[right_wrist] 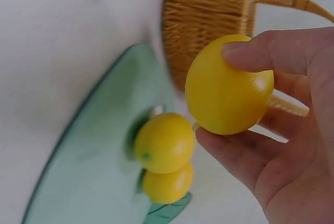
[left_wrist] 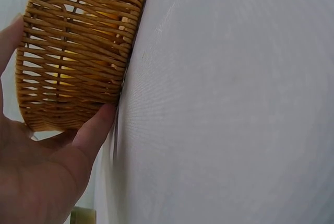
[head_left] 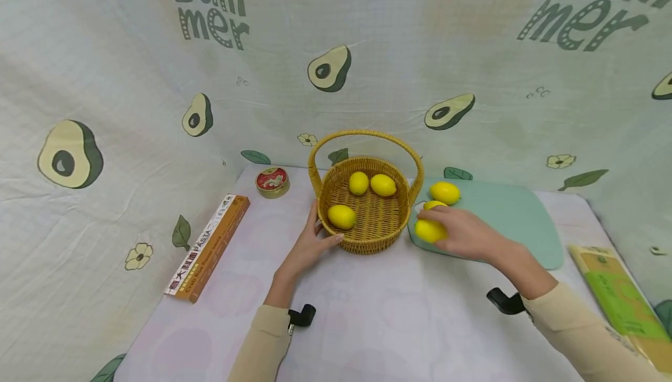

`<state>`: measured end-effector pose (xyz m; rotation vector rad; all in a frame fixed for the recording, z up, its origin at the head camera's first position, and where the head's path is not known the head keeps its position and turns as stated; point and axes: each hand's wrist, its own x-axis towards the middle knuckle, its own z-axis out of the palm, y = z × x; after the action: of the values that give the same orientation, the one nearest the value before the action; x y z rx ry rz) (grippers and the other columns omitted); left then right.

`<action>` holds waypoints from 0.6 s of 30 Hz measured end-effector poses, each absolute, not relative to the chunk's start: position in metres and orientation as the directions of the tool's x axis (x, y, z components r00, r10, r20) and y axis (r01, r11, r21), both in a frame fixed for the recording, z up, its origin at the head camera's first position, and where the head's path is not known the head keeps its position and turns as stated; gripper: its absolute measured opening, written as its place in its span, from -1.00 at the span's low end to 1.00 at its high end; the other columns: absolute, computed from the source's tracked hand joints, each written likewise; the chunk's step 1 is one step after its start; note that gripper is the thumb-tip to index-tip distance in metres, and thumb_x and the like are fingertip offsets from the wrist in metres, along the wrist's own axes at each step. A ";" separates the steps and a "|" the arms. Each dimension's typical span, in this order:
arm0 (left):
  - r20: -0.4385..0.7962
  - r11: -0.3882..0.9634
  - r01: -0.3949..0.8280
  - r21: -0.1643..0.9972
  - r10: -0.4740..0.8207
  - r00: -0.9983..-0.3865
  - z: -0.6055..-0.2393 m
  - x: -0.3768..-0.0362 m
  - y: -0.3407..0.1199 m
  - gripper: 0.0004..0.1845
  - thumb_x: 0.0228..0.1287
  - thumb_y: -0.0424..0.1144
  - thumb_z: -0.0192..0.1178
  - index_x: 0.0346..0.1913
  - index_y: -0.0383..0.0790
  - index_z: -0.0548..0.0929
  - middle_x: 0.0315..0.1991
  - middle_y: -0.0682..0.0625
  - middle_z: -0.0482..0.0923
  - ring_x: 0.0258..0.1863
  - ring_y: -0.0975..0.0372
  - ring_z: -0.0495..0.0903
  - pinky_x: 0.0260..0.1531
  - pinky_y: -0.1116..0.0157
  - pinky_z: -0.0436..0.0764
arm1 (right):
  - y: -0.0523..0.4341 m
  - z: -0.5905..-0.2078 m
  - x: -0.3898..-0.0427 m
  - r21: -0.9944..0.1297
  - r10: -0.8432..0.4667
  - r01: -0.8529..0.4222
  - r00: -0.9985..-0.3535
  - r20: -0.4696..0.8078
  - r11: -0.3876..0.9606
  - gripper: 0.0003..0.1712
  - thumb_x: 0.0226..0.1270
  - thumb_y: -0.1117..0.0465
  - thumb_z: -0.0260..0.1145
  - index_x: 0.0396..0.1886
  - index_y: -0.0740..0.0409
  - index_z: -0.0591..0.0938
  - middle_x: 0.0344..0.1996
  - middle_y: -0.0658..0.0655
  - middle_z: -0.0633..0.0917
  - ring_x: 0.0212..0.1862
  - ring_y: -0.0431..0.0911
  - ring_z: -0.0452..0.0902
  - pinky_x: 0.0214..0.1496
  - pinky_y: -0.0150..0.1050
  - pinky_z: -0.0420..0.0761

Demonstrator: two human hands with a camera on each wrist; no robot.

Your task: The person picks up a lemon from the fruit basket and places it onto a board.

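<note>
A yellow wicker basket with a tall arched handle stands at the back middle of the table. Three lemons lie inside it, one lemon near its left wall. My left hand holds the basket by its front left side, thumb and fingers spread around the woven wall. Between thumb and fingers, my right hand grips another lemon, just right of the basket and over the green board's left end. Two more lemons lie on that board, the farther lemon behind the other, which my right hand partly covers.
The pale green cutting board lies right of the basket. A round red-topped tin stands at the back left, and a long pasta box lies along the left edge. Along the right edge is a green and yellow packet.
</note>
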<state>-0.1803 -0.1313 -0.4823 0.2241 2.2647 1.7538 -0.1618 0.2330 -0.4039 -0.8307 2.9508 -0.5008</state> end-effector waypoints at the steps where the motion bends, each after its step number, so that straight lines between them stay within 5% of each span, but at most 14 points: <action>1: -0.121 0.260 -0.045 0.965 0.287 -0.950 -0.478 -0.179 -0.131 0.24 0.21 0.02 0.40 0.57 0.29 -0.44 0.63 0.11 -0.38 0.59 -0.10 -0.07 0.52 -0.14 0.05 | 0.235 -0.408 -0.162 -0.316 -0.512 -0.498 -0.858 0.045 0.807 -0.38 0.13 0.37 0.30 0.27 0.10 0.58 0.18 0.18 0.64 0.11 0.07 0.59 0.08 0.05 0.61; 12: -0.134 0.270 -0.053 0.961 0.292 -0.947 -0.463 -0.171 -0.129 0.23 0.23 0.01 0.39 0.56 0.30 -0.45 0.64 0.04 -0.35 0.58 -0.10 -0.04 0.51 -0.13 0.07 | 0.254 -0.443 -0.162 -0.281 -0.495 -0.484 -0.868 0.036 0.828 -0.33 0.06 0.41 0.34 0.27 0.18 0.55 0.07 0.17 0.65 -0.16 -0.06 0.56 -0.12 -0.05 0.62; 18: -0.134 0.274 -0.052 0.960 0.290 -0.947 -0.466 -0.172 -0.130 0.23 0.22 0.03 0.39 0.55 0.33 -0.45 0.64 0.05 -0.35 0.59 -0.10 -0.03 0.51 -0.13 0.07 | 0.258 -0.454 -0.164 -0.278 -0.491 -0.487 -0.869 0.060 0.828 -0.37 0.08 0.41 0.37 0.24 0.16 0.55 -0.06 0.14 0.54 -0.36 -0.15 0.39 -0.36 -0.29 0.44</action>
<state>-0.1724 -0.1301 -0.4656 0.2189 2.2643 1.7239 -0.1637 0.2584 -0.4539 -0.7996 2.9895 -0.4493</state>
